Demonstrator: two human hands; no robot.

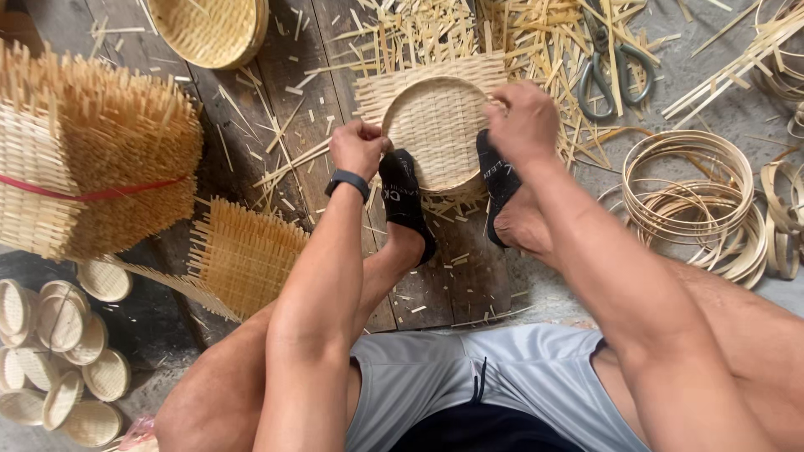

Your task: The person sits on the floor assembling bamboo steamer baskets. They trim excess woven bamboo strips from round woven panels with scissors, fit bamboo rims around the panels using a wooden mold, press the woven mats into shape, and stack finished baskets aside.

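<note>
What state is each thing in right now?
Left hand: shut on woven tray rim.
Right hand: gripping woven tray rim.
Woven tray: hoop pressed in, mat edges untrimmed, braced by both feet.
Scissors: lying unused.
Bamboo hoops: stacked loose.
Woven mats: bundled, tied with red band.

Head view: left hand (pixel 358 147) and right hand (pixel 525 122) grip opposite rims of a round woven bamboo tray (pixel 437 134), braced between two black-socked feet (pixel 404 201). Scissors (pixel 610 71) lie among bamboo strips; bamboo hoops (pixel 695 197) right; bundled woven mats (pixel 88 155) left.
</note>
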